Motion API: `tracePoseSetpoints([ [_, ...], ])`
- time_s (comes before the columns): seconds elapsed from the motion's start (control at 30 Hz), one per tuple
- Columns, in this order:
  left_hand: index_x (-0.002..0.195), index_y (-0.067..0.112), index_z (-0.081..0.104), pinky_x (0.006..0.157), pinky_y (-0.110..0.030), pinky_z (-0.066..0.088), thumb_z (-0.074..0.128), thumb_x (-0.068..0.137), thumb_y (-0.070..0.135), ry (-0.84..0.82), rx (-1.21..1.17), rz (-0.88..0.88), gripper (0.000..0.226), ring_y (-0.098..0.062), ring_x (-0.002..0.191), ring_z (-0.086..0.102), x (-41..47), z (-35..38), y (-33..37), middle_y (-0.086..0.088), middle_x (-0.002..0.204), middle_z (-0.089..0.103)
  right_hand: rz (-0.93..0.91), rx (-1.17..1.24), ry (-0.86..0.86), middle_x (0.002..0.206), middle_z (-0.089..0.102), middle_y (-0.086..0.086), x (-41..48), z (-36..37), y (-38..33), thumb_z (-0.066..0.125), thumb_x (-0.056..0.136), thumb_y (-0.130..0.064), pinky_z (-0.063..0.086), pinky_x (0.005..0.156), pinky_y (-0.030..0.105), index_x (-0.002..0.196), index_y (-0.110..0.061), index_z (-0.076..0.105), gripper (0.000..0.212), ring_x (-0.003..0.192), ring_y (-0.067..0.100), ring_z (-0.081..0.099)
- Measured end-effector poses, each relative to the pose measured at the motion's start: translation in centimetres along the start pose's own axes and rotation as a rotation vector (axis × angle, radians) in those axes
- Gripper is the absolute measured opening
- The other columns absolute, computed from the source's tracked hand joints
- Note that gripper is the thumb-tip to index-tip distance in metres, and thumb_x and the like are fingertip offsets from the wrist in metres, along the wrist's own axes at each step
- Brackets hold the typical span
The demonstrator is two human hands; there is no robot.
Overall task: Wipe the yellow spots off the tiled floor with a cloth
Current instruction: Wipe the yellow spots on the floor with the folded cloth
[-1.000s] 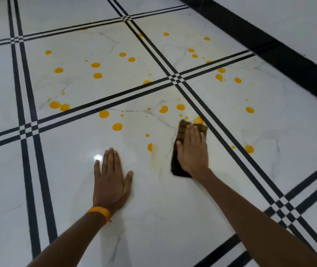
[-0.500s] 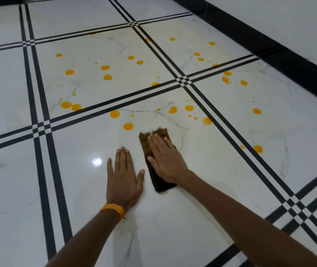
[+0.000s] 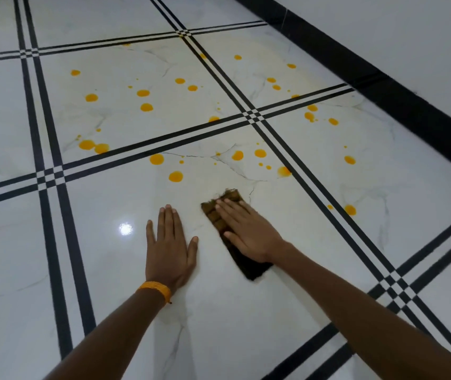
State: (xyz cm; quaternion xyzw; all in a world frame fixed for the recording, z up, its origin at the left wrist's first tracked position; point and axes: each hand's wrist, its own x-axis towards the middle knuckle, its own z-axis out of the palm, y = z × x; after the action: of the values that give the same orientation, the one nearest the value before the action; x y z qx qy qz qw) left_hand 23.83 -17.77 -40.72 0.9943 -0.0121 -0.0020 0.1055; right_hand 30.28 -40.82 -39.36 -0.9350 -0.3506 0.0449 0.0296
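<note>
The right hand [image 3: 249, 233] lies flat, fingers straight, pressing a folded brown cloth [image 3: 228, 229] onto the white marble-look tiled floor [image 3: 287, 297]; the left hand [image 3: 170, 246], an orange band [image 3: 155, 290] at its wrist, rests palm-down just left of it, fingers released and extended, holding nothing; yellow spots [image 3: 175, 176] dot the tiles beyond the cloth, scattered farther across the black double lines [image 3: 147, 149].

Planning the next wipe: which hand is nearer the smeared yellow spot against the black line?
Right. The right hand, flat on the cloth, lies close, down-left of the spot; the left hand rests farther left.
</note>
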Motion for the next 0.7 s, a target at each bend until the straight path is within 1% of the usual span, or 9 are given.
tracePoseSetpoints([
  [0.13,0.156,-0.003,0.013,0.123,-0.055,0.009,0.015,0.097,0.053,0.014,0.015,0.001,0.081,-0.032,0.153,0.01,0.0,0.2,-0.5,-0.02,0.164,0.013,0.354,0.059,0.096,0.168,0.019,0.008,4.4,-0.1,-0.7,0.016,0.101,-0.045,0.013,0.126,0.046,0.16,-0.007,0.019,0.07,0.156,0.022,0.014],
  [0.17,0.156,-0.003,0.013,0.123,-0.055,0.009,0.015,0.097,0.053,0.001,0.017,0.0,0.081,-0.032,0.153,0.01,-0.3,0.3,-0.5,-0.021,0.164,0.013,0.367,0.088,0.101,0.168,0.019,0.008,4.7,0.3,-2.0,0.018,0.101,-0.045,0.012,0.126,0.046,0.16,-0.007,0.019,0.07,0.156,0.023,0.014],
  [0.23,0.155,-0.005,0.016,0.123,-0.056,0.009,0.016,0.098,0.051,0.037,0.032,-0.014,0.08,-0.034,0.153,0.012,-0.4,0.4,-0.7,-0.022,0.163,0.015,0.227,0.051,0.082,0.168,0.017,0.007,2.9,1.4,-3.7,0.022,0.104,-0.044,0.009,0.126,0.044,0.16,-0.008,0.018,0.067,0.156,0.021,0.011],
  [0.3,0.153,-0.006,0.019,0.122,-0.056,0.006,0.016,0.099,0.05,0.045,0.074,0.042,0.078,-0.035,0.152,0.013,0.0,0.2,-0.1,-0.023,0.163,0.016,0.133,0.036,0.082,0.169,0.015,0.004,-1.7,1.4,-2.7,0.025,0.105,-0.043,0.006,0.127,0.041,0.161,-0.01,0.016,0.065,0.156,0.018,0.01],
  [0.37,0.154,-0.005,0.018,0.124,-0.051,0.003,0.014,0.099,0.051,0.036,0.05,0.122,0.079,-0.032,0.153,0.009,0.2,0.1,1.0,-0.021,0.164,0.012,0.16,0.038,0.087,0.168,0.016,0.004,-6.8,1.2,-0.3,0.028,0.105,-0.043,0.006,0.127,0.039,0.161,-0.01,0.017,0.065,0.156,0.018,0.011],
  [0.47,0.155,-0.003,0.016,0.125,-0.047,0.006,0.011,0.098,0.054,0.001,-0.072,0.19,0.081,-0.028,0.154,0.006,0.8,0.5,3.9,-0.018,0.165,0.011,0.438,0.066,0.103,0.168,0.013,0.005,-12.9,1.2,4.8,0.019,0.104,-0.047,0.006,0.127,0.038,0.16,-0.009,0.014,0.069,0.156,0.019,0.011],
  [0.57,0.155,-0.003,0.015,0.125,-0.044,0.005,0.01,0.094,0.059,-0.017,-0.139,0.184,0.087,-0.028,0.154,0.005,2.8,1.2,8.0,-0.018,0.165,0.011,0.744,0.078,0.153,0.168,0.012,0.009,-13.9,1.5,7.2,0.007,0.101,-0.051,0.006,0.128,0.041,0.16,-0.006,0.01,0.074,0.156,0.022,0.01],
  [0.63,0.155,-0.003,0.015,0.125,-0.045,0.004,0.009,0.092,0.061,-0.026,-0.148,0.172,0.09,-0.03,0.154,0.006,4.9,1.2,10.4,-0.019,0.165,0.011,0.735,0.07,0.136,0.168,0.011,0.01,-14.3,1.7,7.2,0.008,0.102,-0.05,0.008,0.127,0.044,0.16,-0.004,0.011,0.074,0.156,0.023,0.009],
  [0.7,0.154,-0.005,0.018,0.125,-0.048,0.007,0.01,0.092,0.062,0.0,-0.105,0.2,0.092,-0.033,0.153,0.011,7.7,1.0,11.4,-0.021,0.163,0.016,0.537,0.049,0.075,0.169,0.005,0.005,-16.1,1.2,8.5,0.011,0.103,-0.051,0.01,0.127,0.044,0.161,-0.008,0.008,0.072,0.157,0.018,0.004],
])
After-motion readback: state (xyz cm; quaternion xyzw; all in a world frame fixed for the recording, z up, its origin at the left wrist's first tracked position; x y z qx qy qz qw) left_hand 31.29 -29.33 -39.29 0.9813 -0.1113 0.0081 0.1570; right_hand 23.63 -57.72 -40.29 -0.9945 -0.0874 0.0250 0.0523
